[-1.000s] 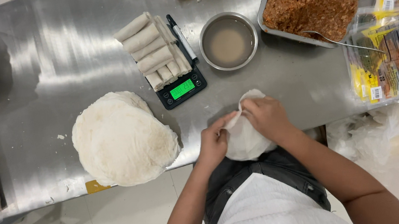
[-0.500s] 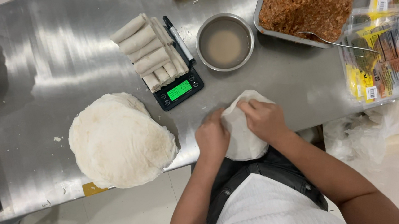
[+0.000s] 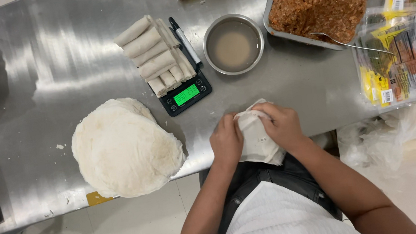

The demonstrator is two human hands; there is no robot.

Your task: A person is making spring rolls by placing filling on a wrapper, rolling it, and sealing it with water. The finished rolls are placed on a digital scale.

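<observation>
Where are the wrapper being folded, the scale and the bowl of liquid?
wrapper (image 3: 257,140), head view, middle of the sheet between the hands
scale (image 3: 186,95), head view, its green display
bowl (image 3: 211,54), head view, left rim

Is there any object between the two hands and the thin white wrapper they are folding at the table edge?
Nothing visible does. The left hand and right hand both press directly on the wrapper. The wrapper stack and scale lie apart, to the side.

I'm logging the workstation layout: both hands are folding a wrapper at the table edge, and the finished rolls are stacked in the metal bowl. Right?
Not quite. The head view shows the finished rolls stacked on the digital scale, not in the metal bowl, which holds cloudy liquid. Both hands, left and right, do fold the wrapper.
</observation>
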